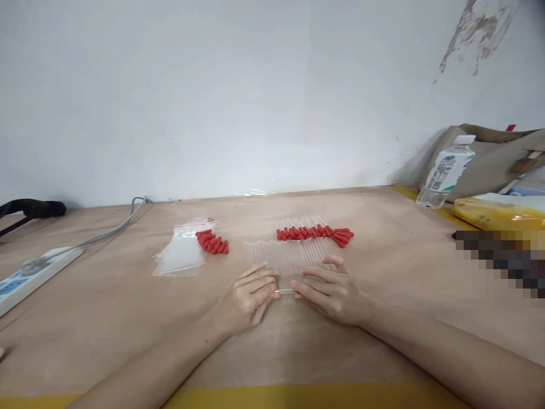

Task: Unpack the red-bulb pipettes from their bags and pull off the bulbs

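My left hand (251,295) and my right hand (330,292) meet at the middle of the wooden table (383,318), fingers curled. Between their fingertips they pinch a thin clear glass tube (284,291), held level just above the table. Right behind the hands lies a row of several clear tubes (285,254). Further back sits a row of tubes fitted with red rubber bulbs (315,232). A small pile of loose red bulbs (213,241) lies to the left, next to clear plastic bags (181,255).
A white power strip (29,275) with a grey cable lies at the left edge. At the right stand a plastic water bottle (447,170), a beige bag (494,153) and a yellow package (498,213). A blurred dark patch sits beside them. The wall rises behind.
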### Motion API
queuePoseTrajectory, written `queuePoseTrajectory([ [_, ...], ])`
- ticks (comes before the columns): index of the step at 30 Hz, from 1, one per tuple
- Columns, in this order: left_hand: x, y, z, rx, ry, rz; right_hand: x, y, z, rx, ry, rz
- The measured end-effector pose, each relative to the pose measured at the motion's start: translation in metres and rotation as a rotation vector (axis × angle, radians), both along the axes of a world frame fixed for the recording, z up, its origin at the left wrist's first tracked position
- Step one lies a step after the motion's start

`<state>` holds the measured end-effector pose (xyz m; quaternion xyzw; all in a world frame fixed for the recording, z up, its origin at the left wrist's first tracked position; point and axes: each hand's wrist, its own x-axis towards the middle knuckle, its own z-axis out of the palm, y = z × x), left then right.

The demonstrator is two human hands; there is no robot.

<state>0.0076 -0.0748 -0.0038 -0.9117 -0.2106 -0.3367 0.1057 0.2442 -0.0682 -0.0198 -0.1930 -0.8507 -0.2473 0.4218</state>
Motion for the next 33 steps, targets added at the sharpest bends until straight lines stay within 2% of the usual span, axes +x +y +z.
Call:
queuePoseTrajectory([
  [2,-0.015,0.007,0.001,-0.026,-0.057,0.097,0.014,0.005,0.005,-0.022,0.044,-0.063],
  [4,-0.031,0.016,0.004,-0.046,-0.151,0.269,0.030,0.014,0.012,-0.094,0.133,-0.149],
  [7,-0.049,0.030,0.007,-0.095,-0.219,0.502,0.055,0.031,0.021,-0.258,0.287,-0.178],
  [10,-0.056,0.038,0.007,-0.127,-0.174,0.609,0.074,0.047,0.023,-0.354,0.412,-0.287],
  [15,-0.057,0.044,-0.005,-0.153,-0.078,0.646,0.095,0.067,0.015,-0.537,0.670,-0.488],
  [20,-0.047,0.044,-0.013,-0.178,-0.008,0.734,0.103,0.080,0.003,-0.748,0.720,-0.498],
  [24,-0.035,0.040,-0.005,-0.248,0.004,0.766,0.105,0.088,-0.004,-0.784,0.687,-0.452],
  [27,-0.032,0.037,0.001,-0.303,-0.020,0.762,0.105,0.095,-0.008,-0.804,0.676,-0.480],
  [33,-0.033,0.036,-0.001,-0.364,-0.107,0.738,0.106,0.104,-0.013,-0.823,0.638,-0.519],
])
